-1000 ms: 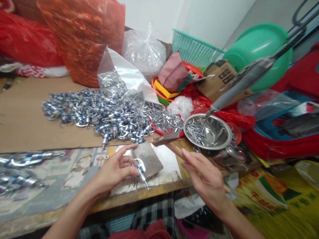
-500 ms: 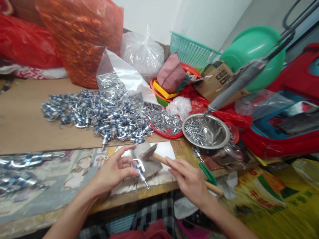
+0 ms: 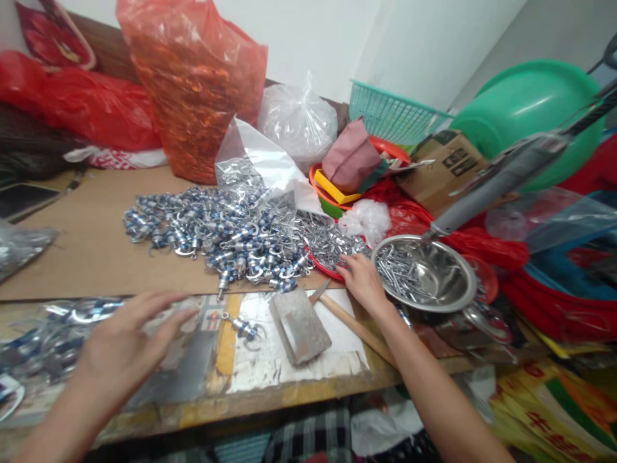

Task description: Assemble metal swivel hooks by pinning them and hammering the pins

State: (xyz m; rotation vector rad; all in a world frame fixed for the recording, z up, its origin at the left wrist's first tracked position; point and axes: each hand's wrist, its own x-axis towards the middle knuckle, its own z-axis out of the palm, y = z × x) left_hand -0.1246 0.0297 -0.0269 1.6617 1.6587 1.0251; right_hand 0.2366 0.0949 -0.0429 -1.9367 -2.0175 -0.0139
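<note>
My left hand (image 3: 132,337) hovers over the left of the bench, holding nothing, thumb and fingers apart, beside a group of blue-and-silver metal fittings with curved hooks (image 3: 45,350). At the front edge of a red tray of small metal pins (image 3: 332,244), my right hand (image 3: 362,278) reaches in with fingers apart; its fingertips touch or nearly touch the pins. A hammer (image 3: 354,321) lies below my right wrist, its head against a grey metal block (image 3: 301,326). One fitting (image 3: 243,328) lies alone left of the block.
A large heap of fittings (image 3: 226,231) covers the cardboard behind. To the right stands a steel bowl (image 3: 457,283) of long pins, with a grey-handled tool (image 3: 496,183) slanting above it. Bags (image 3: 197,83), a teal basket (image 3: 390,112) and a green basin (image 3: 535,109) line the back.
The hammer has left my right hand and lies on the bench; that hand moved up to the tray. My left hand let go of a fitting and moved left. The view shifted.
</note>
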